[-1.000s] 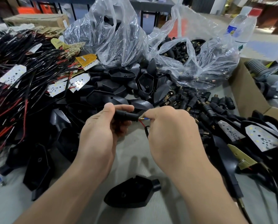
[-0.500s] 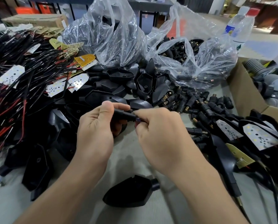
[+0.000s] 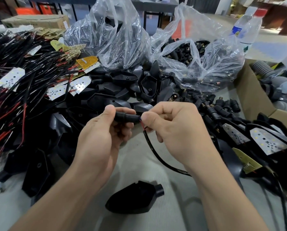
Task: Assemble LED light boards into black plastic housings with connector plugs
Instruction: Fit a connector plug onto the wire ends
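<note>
Threading step, I judge: left hand pinches the connector plug, right hand pinches the cable tips at its 3 o'clock end; next needs straight feeding.

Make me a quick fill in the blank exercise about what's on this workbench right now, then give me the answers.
1. The connector plug is gripped by the ____ hand, while the right hand pinches the end of the cable.
2. The water bottle at the far right has a ____ cap.
3. The clear bag holding loose plugs is made of ____.
4. The lone housing nearest the camera is coloured ____.

Missing words: left, red, plastic, black.
</note>
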Demonstrator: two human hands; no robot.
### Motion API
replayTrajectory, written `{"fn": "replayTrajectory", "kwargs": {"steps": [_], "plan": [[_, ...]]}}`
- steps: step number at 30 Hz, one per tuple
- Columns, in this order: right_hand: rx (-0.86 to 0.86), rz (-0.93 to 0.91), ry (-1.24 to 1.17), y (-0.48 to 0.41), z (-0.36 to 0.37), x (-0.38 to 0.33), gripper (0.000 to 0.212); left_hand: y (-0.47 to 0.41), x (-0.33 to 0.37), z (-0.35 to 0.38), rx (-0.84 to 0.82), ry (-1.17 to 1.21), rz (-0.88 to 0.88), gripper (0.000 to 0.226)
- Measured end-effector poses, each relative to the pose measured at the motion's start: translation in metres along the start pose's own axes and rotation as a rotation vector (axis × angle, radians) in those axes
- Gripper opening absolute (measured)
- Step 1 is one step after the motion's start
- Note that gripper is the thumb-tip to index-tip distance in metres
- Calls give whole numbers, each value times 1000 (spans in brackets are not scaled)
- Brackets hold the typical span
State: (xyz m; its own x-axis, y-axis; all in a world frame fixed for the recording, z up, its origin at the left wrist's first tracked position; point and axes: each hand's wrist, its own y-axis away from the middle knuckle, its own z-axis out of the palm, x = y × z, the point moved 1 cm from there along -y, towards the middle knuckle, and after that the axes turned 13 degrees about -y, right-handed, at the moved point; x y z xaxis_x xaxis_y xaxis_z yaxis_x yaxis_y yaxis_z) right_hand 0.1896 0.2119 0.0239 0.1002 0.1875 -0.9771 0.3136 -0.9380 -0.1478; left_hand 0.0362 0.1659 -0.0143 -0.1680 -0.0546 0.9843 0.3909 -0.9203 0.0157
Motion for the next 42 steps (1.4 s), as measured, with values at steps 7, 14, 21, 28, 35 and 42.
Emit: {"fn": "replayTrajectory", "kwargs": {"steps": [7, 14, 21, 28, 35, 42], "plan": [[13, -95, 98, 3, 9, 2, 37, -1, -1, -4, 8, -46, 38, 56], [-30, 64, -171, -4, 3, 5, 19, -3, -1, -5, 32, -27, 31, 57], [-3, -42, -23, 6, 12, 2, 24, 1, -1, -1, 57, -47, 37, 57], [-14, 161, -332, 1, 10, 2, 26, 0, 2, -3, 38, -53, 36, 57], [46, 152, -335, 5, 18, 5, 16, 1, 3, -2, 29, -70, 54, 55], [-176, 406, -436, 7, 13, -8, 35, 0, 5, -2, 1, -64, 62, 51]]}}
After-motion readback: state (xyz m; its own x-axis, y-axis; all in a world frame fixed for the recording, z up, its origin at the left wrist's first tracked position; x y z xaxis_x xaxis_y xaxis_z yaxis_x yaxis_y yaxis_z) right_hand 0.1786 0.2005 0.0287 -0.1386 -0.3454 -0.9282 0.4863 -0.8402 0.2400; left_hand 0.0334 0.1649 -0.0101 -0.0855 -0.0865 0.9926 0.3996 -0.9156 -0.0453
